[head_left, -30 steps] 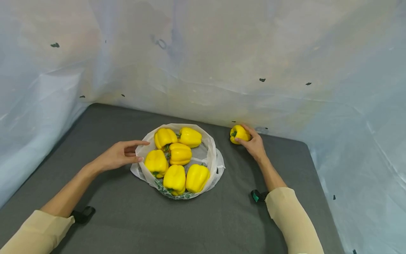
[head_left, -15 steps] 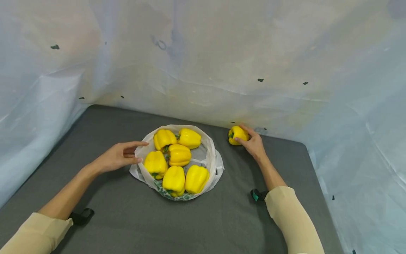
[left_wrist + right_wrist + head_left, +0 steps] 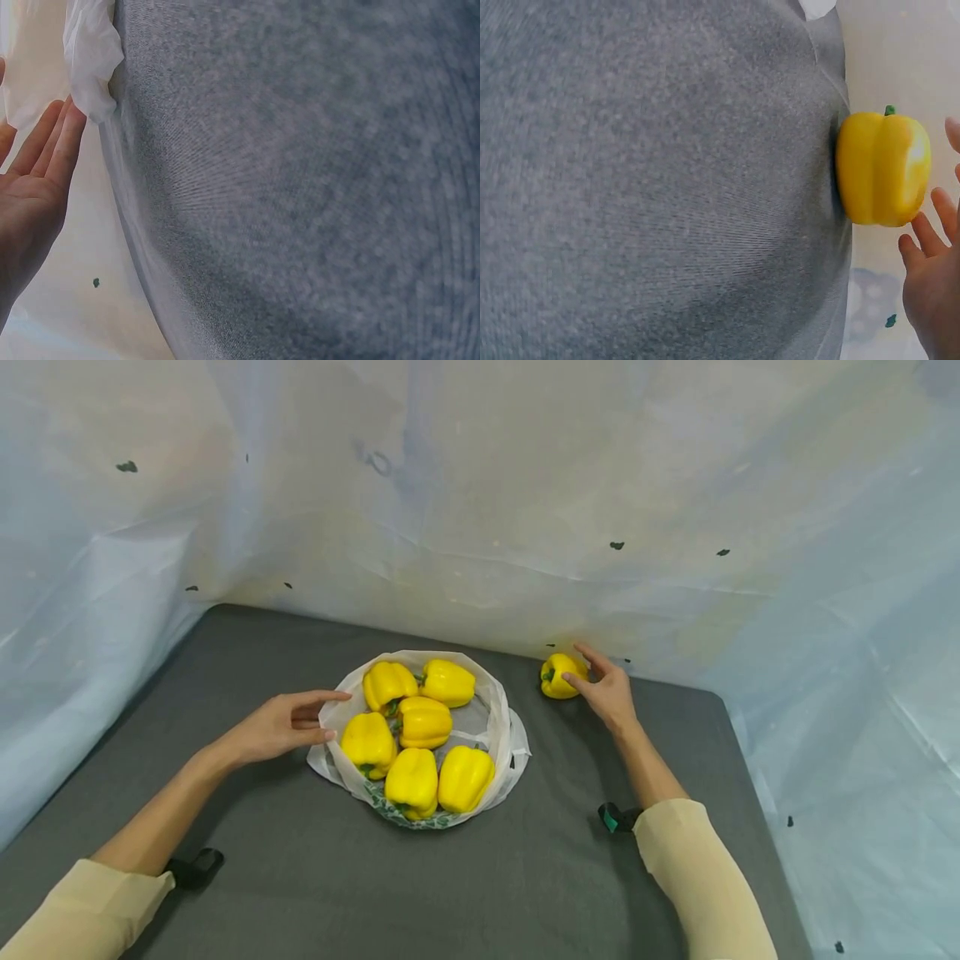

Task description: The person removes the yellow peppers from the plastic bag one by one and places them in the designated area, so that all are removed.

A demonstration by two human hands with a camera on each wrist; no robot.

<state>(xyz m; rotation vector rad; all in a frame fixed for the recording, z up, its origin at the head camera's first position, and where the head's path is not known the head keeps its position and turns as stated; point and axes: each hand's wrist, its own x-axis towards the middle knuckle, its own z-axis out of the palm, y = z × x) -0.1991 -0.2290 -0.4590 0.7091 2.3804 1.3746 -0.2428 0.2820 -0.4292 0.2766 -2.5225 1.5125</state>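
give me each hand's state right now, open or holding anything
Left hand: open, touching the white bag.
Right hand: open, not gripping the yellow pepper beside it.

- The bag sits on the table, near the middle.
- 6 peppers are in the bag: 2 at the back, 1 in the middle, 1 on the left, 2 in front.
- 1 lone pepper is on the table, right of the bag, near the back edge.
- The left hand is at the bag's left side.
- The right hand is just right of the lone pepper.
- A sheet hangs behind the table.
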